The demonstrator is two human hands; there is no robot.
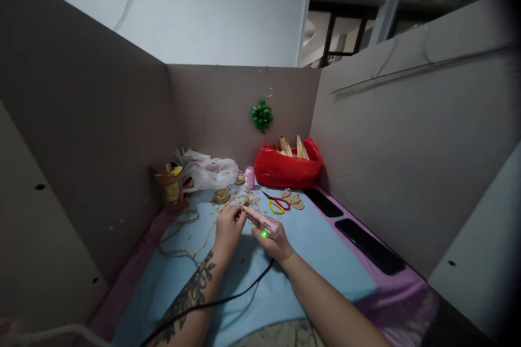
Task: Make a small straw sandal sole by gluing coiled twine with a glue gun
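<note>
Glue gun [260, 220], pink, is gripped in the right hand [277, 243], its nozzle at a small jute piece [245, 204] pinched by the left hand [228, 229], above the blue mat [325, 260]. Scissors [278, 204] and a red bag [287, 171] lie beyond, with cardboard walls [228, 103] around.

Pink glue gun [262, 222], green light; red bag [287, 171]; blue mat [321, 249].

No legible text, label, brand or number found. Red print on the white plastic bag [211, 171] too small to read. Green indicator lit on the pink glue gun [262, 222]
</note>
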